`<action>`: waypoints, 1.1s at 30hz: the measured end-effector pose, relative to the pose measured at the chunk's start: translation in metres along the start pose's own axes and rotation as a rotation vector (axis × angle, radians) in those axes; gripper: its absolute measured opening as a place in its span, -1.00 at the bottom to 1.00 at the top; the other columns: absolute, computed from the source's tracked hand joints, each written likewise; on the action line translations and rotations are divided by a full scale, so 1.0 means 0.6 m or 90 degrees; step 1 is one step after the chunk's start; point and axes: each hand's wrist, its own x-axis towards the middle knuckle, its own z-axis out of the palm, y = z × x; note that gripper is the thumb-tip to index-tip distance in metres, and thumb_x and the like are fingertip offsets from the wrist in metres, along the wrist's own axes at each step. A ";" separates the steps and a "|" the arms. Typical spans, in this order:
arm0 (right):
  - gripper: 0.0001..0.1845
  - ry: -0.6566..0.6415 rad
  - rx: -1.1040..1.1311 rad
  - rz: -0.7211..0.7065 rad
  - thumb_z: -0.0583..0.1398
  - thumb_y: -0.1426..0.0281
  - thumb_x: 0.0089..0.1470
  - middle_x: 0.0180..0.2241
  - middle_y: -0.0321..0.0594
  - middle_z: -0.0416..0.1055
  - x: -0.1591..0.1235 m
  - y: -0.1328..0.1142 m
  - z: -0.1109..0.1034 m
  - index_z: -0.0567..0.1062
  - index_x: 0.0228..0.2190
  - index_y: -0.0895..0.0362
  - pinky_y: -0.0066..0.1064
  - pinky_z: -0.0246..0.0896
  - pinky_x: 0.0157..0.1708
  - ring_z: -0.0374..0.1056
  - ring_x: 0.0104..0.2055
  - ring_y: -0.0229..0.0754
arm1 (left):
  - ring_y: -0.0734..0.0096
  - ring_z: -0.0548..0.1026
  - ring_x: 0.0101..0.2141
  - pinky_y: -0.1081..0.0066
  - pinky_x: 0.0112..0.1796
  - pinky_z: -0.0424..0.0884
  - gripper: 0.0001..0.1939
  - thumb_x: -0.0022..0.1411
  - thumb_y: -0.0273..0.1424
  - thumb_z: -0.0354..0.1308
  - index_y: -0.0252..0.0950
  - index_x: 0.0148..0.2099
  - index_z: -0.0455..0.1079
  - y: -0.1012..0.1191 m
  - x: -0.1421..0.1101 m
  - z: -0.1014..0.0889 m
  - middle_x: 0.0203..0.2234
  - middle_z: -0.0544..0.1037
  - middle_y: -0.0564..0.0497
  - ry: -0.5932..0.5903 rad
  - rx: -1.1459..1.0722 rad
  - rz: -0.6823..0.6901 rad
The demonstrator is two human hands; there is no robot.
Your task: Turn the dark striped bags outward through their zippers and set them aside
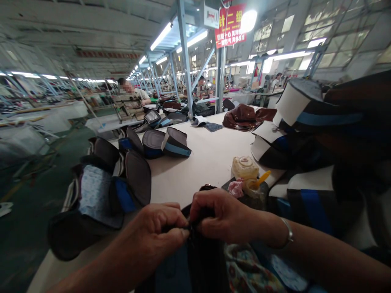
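Observation:
Close in front of me, my left hand pinches the edge of a black and blue bag piece between thumb and forefinger. My right hand, with a silver bangle on the wrist, is closed on the same edge just to the right. Both sets of fingertips nearly touch, and whatever small part lies between them is hidden. The piece hangs down toward my lap, its blue side to the left. Flower-patterned cloth shows below my right forearm.
Curved black and blue bag parts stand along the left of the white table. More parts are piled high at right. Beyond my right hand sit a glue-stained tub and a yellow-handled tool. A brown leather bag lies farther back.

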 end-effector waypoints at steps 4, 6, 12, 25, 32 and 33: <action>-0.82 -0.043 0.093 0.011 0.30 0.41 -0.04 -0.45 -0.34 0.37 0.003 -0.007 -0.007 0.52 -0.35 0.24 -0.55 0.09 -0.47 0.21 -0.42 -0.36 | 0.48 0.28 -0.44 0.43 -0.42 0.16 -0.73 0.23 -0.31 0.07 -0.31 -0.49 0.35 0.004 0.007 -0.002 -0.46 0.30 0.10 -0.007 -0.011 -0.002; -0.81 -0.042 0.089 0.013 0.33 0.39 -0.04 -0.50 -0.38 0.32 0.005 -0.005 -0.006 0.50 -0.37 0.24 -0.55 0.02 -0.52 0.15 -0.47 -0.38 | 0.47 0.28 -0.43 0.42 -0.42 0.16 -0.74 0.22 -0.32 0.08 -0.31 -0.49 0.35 0.004 0.008 -0.003 -0.46 0.30 0.11 -0.003 -0.010 -0.005; -0.78 -0.090 0.240 0.015 0.37 0.41 -0.06 -0.47 -0.37 0.37 0.014 0.019 -0.005 0.50 -0.36 0.26 -0.55 0.03 -0.49 0.17 -0.48 -0.42 | 0.45 0.29 -0.44 0.40 -0.40 0.17 -0.75 0.18 -0.30 0.09 -0.31 -0.48 0.41 0.004 0.004 -0.007 -0.48 0.30 0.11 -0.003 -0.015 -0.025; -0.82 -0.076 0.163 0.103 0.30 0.42 -0.09 -0.56 -0.42 0.32 0.021 0.020 0.001 0.53 -0.36 0.24 -0.52 -0.08 -0.58 0.11 -0.54 -0.40 | 0.45 0.26 -0.48 0.41 -0.47 0.11 -0.80 0.12 -0.34 0.07 -0.29 -0.52 0.32 0.000 0.019 -0.006 -0.54 0.31 0.13 -0.004 0.067 -0.063; -0.81 -0.124 0.237 0.154 0.32 0.42 -0.14 -0.58 -0.45 0.29 0.028 0.026 -0.005 0.51 -0.40 0.22 -0.51 -0.12 -0.56 0.07 -0.53 -0.42 | 0.46 0.32 -0.46 0.43 -0.44 0.17 -0.81 0.12 -0.41 0.02 -0.28 -0.48 0.40 0.004 0.010 -0.003 -0.52 0.36 0.12 0.011 0.107 -0.044; -0.80 -0.126 0.251 0.157 0.33 0.41 -0.15 -0.58 -0.45 0.30 0.028 0.026 -0.005 0.51 -0.39 0.22 -0.51 -0.12 -0.57 0.08 -0.54 -0.42 | 0.46 0.32 -0.46 0.44 -0.44 0.18 -0.80 0.13 -0.39 0.03 -0.28 -0.47 0.42 0.004 0.009 -0.004 -0.52 0.36 0.12 0.004 0.091 -0.042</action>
